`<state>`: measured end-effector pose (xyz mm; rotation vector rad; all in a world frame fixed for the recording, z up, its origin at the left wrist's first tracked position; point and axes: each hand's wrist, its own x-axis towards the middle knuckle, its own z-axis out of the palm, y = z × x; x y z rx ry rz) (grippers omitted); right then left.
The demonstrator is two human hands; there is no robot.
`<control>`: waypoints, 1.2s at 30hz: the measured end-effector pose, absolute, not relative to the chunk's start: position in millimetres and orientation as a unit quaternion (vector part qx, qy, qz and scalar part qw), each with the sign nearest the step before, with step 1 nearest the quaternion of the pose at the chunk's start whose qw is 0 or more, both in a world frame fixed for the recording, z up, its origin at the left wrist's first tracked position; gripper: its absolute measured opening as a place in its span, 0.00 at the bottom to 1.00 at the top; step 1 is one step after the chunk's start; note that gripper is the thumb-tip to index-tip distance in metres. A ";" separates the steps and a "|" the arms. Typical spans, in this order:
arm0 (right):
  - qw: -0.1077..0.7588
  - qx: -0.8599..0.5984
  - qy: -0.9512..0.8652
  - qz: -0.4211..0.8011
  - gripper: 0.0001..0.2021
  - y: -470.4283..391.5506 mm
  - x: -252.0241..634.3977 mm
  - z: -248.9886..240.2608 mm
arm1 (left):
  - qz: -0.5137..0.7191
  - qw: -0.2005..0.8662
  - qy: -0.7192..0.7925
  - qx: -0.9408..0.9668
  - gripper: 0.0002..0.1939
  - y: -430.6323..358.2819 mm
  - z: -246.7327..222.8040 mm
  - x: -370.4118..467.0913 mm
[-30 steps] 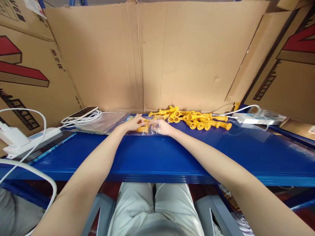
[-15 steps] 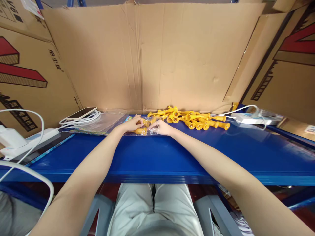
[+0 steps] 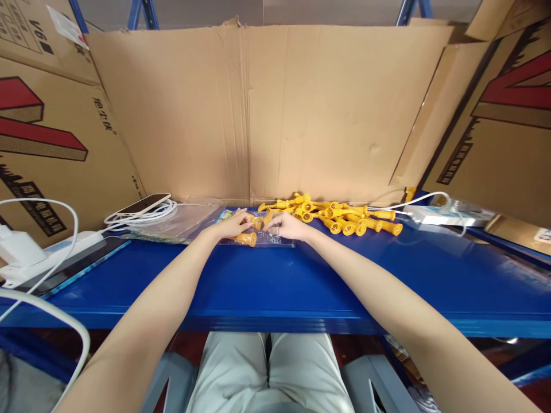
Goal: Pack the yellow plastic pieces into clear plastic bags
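Near the back of the blue shelf, a clear plastic bag (image 3: 282,238) lies with a yellow toy (image 3: 246,239) in or under its film. My left hand (image 3: 235,223) is closed on the bag's left part, beside the toy. Facing it, my right hand (image 3: 287,225) pinches the clear film with thumb and fingers. Between the hands more yellow plastic shows, partly covered by fingers. A pile of yellow toys (image 3: 348,226) with round, flared ends lies right of my right hand. Flat clear bags (image 3: 172,221) are on the left.
A blue shelf (image 3: 275,281) spans the view, backed by a cardboard sheet (image 3: 172,115). At the left are a phone (image 3: 146,203), coiled white cable, a power strip (image 3: 64,249) and a dark tablet (image 3: 86,261). Another power strip (image 3: 447,215) sits at the right.
The view has tilted up slightly, so things appear lower. My right fingers have drawn together on the film. The front yellow toy shows more clearly beside my left hand.
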<state>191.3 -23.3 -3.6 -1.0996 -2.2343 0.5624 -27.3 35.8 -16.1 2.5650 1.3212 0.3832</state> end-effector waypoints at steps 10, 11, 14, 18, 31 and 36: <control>0.289 -0.548 -0.781 -0.075 0.23 -6.0 237.5 -8.2 | 0.125 0.113 0.452 0.876 0.11 31.8 -12.1 -24.3; 0.249 -0.541 -0.800 -0.073 0.25 -6.0 238.2 -11.4 | 0.125 0.114 0.457 0.873 0.11 31.2 -11.8 -24.2; 0.177 -0.552 -0.812 -0.066 0.29 -7.5 235.7 -16.8 | 0.128 0.120 0.473 0.863 0.11 29.2 -11.4 -23.6; 0.137 -0.578 -0.801 -0.076 0.32 -8.8 229.0 -14.3 | 0.141 0.125 0.476 0.859 0.11 25.6 -10.5 -21.6; 0.134 -0.598 -0.783 -0.111 0.22 -10.2 231.8 -14.1 | 0.149 0.131 0.469 0.860 0.11 26.9 -10.5 -22.0; 0.222 -0.612 -0.753 -0.098 0.21 -7.3 233.3 -16.0 | 0.143 0.127 0.474 0.860 0.11 26.0 -9.4 -22.1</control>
